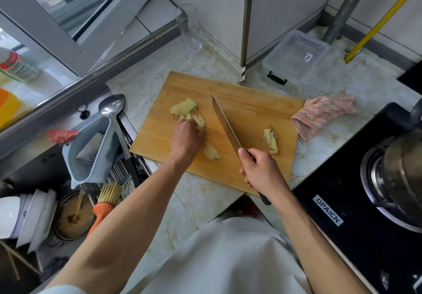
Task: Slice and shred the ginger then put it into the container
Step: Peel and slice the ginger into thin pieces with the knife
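On the wooden cutting board lies a pile of pale ginger slices at the left. My left hand rests fingers-down on the near end of that pile. One loose slice lies just right of that hand. A smaller ginger piece lies at the board's right. My right hand grips the black handle of a long knife, its blade angled across the board's middle between the two ginger groups. A clear plastic container stands behind the board.
A pink knitted cloth lies right of the board. A black stove with a pot is at the right. A tall glass stands at the back. The sink at the left holds a grey basket, a ladle, bowls and a brush.
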`<state>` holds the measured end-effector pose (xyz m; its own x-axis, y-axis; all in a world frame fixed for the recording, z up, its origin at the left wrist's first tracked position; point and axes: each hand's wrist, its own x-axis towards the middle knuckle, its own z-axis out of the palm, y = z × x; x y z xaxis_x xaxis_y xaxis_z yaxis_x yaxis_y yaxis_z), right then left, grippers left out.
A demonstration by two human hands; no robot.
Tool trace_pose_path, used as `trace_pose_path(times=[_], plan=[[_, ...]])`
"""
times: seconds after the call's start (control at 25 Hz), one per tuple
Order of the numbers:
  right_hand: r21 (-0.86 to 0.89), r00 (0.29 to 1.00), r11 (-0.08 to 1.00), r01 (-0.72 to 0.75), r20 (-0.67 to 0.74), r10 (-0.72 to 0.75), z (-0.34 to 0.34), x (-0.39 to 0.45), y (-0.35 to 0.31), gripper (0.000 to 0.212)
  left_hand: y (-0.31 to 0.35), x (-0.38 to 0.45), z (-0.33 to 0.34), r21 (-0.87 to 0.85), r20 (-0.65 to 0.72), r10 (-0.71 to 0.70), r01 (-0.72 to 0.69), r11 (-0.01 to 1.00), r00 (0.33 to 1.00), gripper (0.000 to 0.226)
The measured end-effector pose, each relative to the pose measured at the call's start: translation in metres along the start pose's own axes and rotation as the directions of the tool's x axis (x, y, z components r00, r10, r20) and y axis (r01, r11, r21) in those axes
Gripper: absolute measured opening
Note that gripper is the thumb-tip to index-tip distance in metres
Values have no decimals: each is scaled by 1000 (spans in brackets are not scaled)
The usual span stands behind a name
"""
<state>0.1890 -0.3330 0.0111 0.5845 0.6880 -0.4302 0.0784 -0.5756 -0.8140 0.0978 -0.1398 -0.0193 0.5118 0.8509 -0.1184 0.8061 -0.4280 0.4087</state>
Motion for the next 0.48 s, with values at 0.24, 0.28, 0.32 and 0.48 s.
trace_pose_path(times=[0.24, 0.28, 0.32, 0.48], plan=[[-7, 1000, 1000, -5, 3, 5, -1, 0, 1, 44, -1, 3, -7, -144, 10, -89, 90, 986, 996, 18], [-7, 1000, 1000, -3, 1, 3, -1, 0, 1, 44, -2, 0, -12, -247, 12, -139, 138, 959, 990, 17], [-6, 1000, 1000, -1, 0, 1, 0, 1, 2, 44, -5, -3, -17, -331, 4, -184, 175, 927, 983, 18], [0, 1000, 1000, -6, -4, 6, 1, 1, 2, 44, -16, -35, -36, -441, -82, -190, 136, 887, 978, 18]])
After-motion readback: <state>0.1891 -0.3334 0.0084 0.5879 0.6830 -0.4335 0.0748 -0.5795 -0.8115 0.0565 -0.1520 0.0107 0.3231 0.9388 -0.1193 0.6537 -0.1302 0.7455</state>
